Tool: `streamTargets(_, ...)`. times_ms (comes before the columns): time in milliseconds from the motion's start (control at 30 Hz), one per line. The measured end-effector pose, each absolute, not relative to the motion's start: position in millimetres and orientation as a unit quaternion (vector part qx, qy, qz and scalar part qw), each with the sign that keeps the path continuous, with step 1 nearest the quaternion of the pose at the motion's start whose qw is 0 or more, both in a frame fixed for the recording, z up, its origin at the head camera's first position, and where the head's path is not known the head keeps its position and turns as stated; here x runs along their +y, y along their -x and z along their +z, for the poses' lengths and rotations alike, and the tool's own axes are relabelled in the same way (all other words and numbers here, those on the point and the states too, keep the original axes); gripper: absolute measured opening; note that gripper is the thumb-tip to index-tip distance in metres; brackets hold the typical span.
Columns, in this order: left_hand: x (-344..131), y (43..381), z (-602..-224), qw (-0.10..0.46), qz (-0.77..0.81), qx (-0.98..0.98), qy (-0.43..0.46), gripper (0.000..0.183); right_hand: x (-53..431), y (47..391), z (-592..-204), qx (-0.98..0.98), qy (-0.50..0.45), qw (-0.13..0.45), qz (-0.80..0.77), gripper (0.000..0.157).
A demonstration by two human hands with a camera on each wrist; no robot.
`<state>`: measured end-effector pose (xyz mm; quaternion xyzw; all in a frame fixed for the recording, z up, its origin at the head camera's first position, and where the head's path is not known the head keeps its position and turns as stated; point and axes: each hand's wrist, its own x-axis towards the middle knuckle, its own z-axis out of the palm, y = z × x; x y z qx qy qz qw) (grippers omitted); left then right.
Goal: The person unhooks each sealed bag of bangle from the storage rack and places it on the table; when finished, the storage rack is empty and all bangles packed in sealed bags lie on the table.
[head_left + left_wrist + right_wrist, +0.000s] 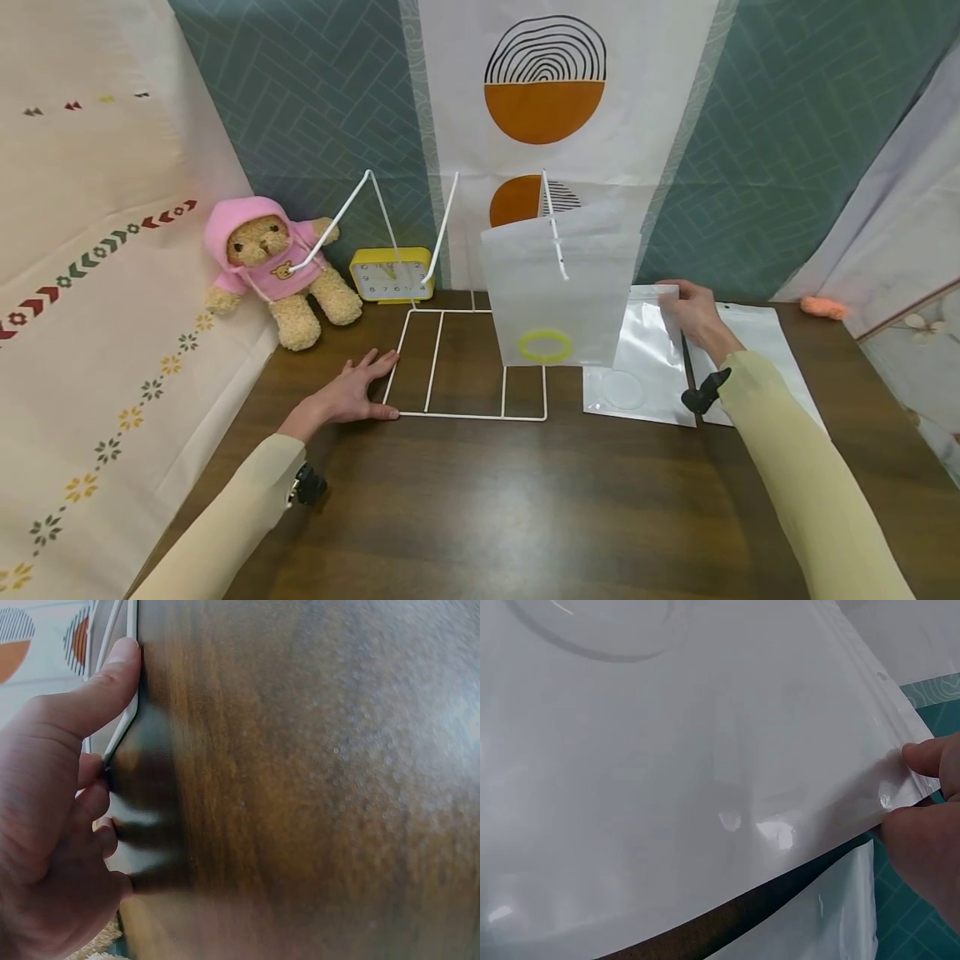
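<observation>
White wire rack [457, 311], upright; glossy white bag [651, 354] to its right, round outline [622, 389] at near end.

Soft glare on the tabletop [517, 508], glints on the pouch [648, 358].

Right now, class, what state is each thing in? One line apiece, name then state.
Wire rack: standing on table
Left bag: hanging from rack, yellow ring showing near bottom
Middle bag: pinched at top right corner by right hand
Right bag: lying on table
Left hand: spread, touching rack's base
Teddy bear: sitting, hood up
Clock: upright
</observation>
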<state>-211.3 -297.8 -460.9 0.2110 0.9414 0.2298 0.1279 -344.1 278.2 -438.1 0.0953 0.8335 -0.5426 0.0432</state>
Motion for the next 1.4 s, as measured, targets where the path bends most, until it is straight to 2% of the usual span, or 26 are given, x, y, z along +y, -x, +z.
streamTargets(333, -295.5, 213.2, -462.6, 0.132, 0.229, 0.941, -0.212, 0.105, 280.4, 346.4, -443.0, 0.852, -0.104, 0.002, -0.512, 0.047)
streamTargets(467, -294.6, 213.8, -462.7, 0.134, 0.231, 0.940, -0.213, 0.104, 279.1, 344.0, -438.1, 0.867, -0.090, -0.034, -0.488, 0.050)
streamTargets(600, -294.3, 214.2, -462.3, 0.134, 0.232, 0.939, -0.213, 0.104, 276.6, 341.1, -430.7, 0.885, -0.078, -0.072, -0.453, 0.047)
streamTargets(967, -296.2, 212.5, -461.0, 0.131, 0.234, 0.939, -0.214, 0.103, 271.3, 319.8, -398.2, 0.877, -0.028, -0.120, -0.465, 0.038)
streamTargets(1133, -296.4, 211.9, -459.9, 0.129, 0.232, 0.939, -0.217, 0.103, 270.4, 292.7, -371.1, 0.850, 0.038, -0.125, -0.511, 0.035)
streamTargets(1400, -295.8, 210.2, -460.7, 0.130, 0.238, 0.939, -0.214, 0.104, 251.0, 244.2, -313.3, 0.757, 0.221, -0.101, -0.606, 0.026)
